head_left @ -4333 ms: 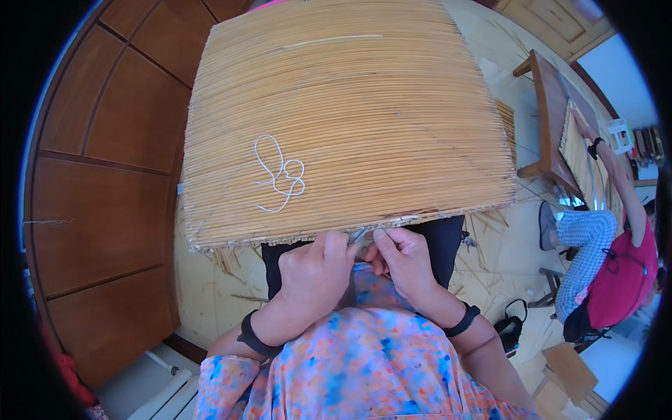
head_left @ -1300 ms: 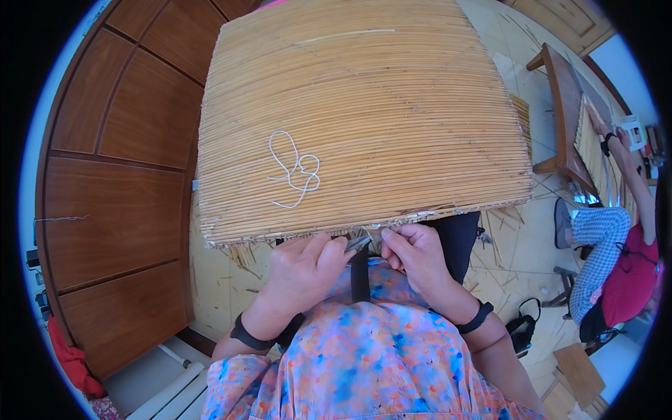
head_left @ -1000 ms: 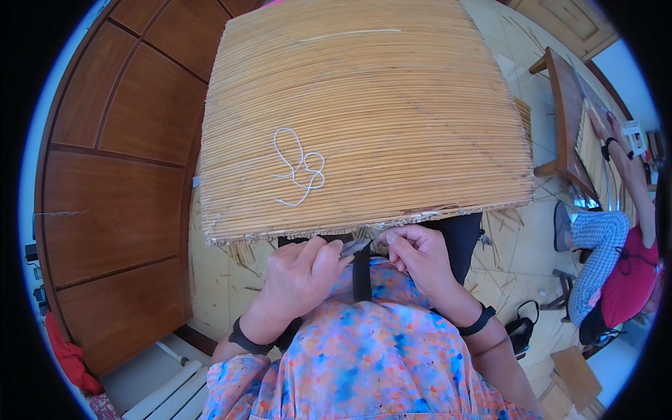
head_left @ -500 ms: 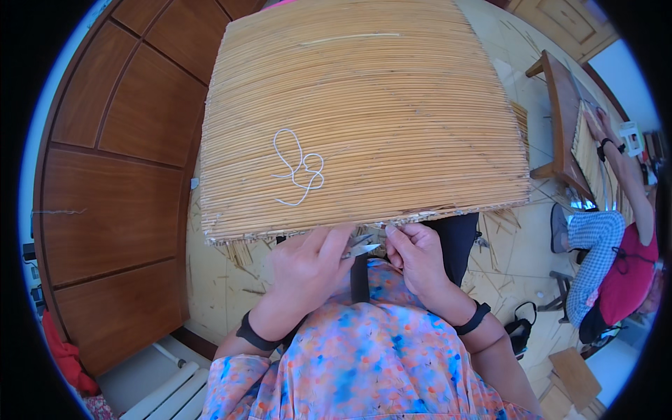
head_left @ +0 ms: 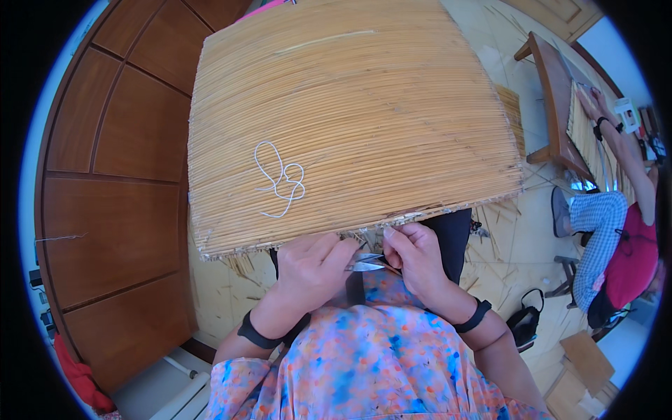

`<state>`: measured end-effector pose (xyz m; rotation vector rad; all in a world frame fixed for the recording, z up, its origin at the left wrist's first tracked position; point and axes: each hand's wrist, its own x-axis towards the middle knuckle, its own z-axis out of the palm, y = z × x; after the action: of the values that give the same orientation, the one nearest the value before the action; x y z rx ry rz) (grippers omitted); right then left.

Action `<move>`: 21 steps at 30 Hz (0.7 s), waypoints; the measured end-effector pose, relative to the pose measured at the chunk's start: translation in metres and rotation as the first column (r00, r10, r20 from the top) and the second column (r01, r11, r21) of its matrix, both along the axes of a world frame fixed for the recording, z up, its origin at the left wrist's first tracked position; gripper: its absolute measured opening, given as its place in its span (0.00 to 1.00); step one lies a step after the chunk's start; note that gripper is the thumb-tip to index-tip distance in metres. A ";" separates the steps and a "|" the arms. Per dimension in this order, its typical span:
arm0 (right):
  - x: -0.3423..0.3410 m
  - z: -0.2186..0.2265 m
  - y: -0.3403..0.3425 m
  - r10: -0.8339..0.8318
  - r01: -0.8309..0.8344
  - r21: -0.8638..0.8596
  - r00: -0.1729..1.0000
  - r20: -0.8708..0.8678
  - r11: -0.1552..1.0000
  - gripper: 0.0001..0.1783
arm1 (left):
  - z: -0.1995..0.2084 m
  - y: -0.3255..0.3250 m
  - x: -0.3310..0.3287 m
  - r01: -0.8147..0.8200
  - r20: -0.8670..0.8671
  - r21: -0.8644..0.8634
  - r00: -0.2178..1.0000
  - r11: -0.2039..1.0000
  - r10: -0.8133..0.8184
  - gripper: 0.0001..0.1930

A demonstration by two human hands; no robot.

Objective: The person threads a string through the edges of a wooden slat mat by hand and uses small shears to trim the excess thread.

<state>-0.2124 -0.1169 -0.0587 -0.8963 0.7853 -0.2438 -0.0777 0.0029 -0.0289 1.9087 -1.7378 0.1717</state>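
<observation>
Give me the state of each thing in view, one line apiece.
Left hand: closed on the scissors
Scissors: blades parted
Right hand: fingers closed, at the mat's near edge; anything pinched is too small to tell
Mat: spread out, near edge ragged
String: loose, looped on the mat
Cabinet doors: shut
Bag: on the floor

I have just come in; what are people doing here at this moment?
The person's left hand holds scissors, blades toward the right hand, which is at the near edge of a large stalk mat; whether it pinches anything is unclear. A white string lies loosely looped on the mat. To the right, a co-worker reaches over another mat.
</observation>
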 end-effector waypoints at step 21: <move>-0.003 -0.003 -0.002 -0.080 0.082 -0.042 0.996 0.038 0.996 0.19 | 0.014 -0.011 -0.016 -0.192 0.121 0.147 0.977 0.970 0.175 0.08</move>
<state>-0.2149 -0.1189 -0.0614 -0.8996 0.7862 -0.3486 -0.0935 -0.0081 -0.0148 2.2145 -1.6842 0.2136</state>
